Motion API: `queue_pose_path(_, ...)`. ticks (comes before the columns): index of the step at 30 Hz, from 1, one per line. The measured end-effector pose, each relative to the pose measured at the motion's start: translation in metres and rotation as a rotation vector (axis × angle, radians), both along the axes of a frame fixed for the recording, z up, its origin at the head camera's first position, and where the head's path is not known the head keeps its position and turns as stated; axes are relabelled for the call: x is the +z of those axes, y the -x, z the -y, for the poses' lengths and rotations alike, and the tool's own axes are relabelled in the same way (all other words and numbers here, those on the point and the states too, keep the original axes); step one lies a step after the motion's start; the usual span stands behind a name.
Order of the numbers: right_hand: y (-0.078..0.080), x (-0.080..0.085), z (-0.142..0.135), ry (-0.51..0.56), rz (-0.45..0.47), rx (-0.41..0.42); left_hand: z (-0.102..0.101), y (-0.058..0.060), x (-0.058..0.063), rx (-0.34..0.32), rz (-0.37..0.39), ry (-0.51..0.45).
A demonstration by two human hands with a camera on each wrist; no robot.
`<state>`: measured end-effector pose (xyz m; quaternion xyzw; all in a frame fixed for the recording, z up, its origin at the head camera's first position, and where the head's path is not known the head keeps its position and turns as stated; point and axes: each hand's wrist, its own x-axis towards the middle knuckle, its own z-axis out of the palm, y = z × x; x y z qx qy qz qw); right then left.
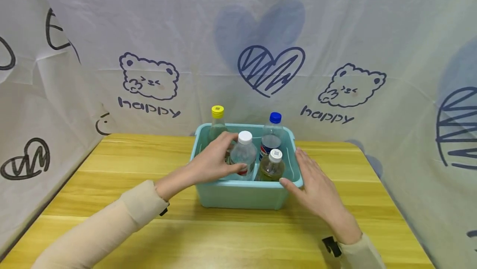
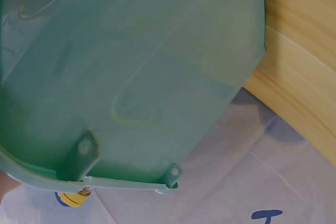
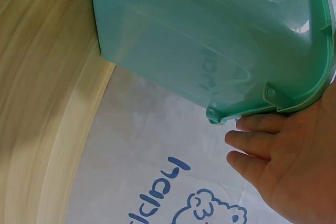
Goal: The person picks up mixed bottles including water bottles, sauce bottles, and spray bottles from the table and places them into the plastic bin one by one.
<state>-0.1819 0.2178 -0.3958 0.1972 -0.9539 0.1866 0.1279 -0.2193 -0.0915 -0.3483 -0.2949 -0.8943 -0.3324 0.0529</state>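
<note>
A light teal plastic bin (image 1: 242, 196) stands on the table with several bottles inside. My left hand (image 1: 213, 159) reaches over its front left side and holds a clear bottle with a white cap (image 1: 244, 138), thumb across its front and fingers at its far side. Beside it stands a bottle of dark yellowish liquid with a white cap (image 1: 275, 156). At the back are a bottle with a yellow cap (image 1: 218, 111) and a Pepsi bottle with a blue cap (image 1: 275, 118). My right hand (image 1: 316, 186) rests at the bin's front right corner, fingers straight along the rim.
The wooden table (image 1: 149, 227) reaches back to a white cloth (image 1: 208, 33) printed with hearts and bears, which hangs behind and at both sides. In the right wrist view, the bin wall (image 3: 184, 40) rises beside the right fingers.
</note>
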Motion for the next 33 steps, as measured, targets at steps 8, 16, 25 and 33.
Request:
queue_pose_path(8, -0.002, -0.001, 0.0, -0.003, -0.01, 0.011, 0.001, 0.002, -0.003, -0.019, 0.008, 0.029)
queue_pose_path(16, 0.001, -0.002, 0.0, -0.007, -0.008, 0.01, 0.003, 0.002, -0.004, -0.012, 0.005, 0.034)
queue_pose_path(25, 0.003, 0.002, -0.006, 0.059, 0.043, 0.03, 0.002, 0.004, -0.006, 0.0, 0.036, 0.037)
queue_pose_path(33, 0.009, 0.014, -0.02, 0.13, 0.001, -0.007, 0.002, 0.001, 0.0, 0.045, -0.04, 0.01)
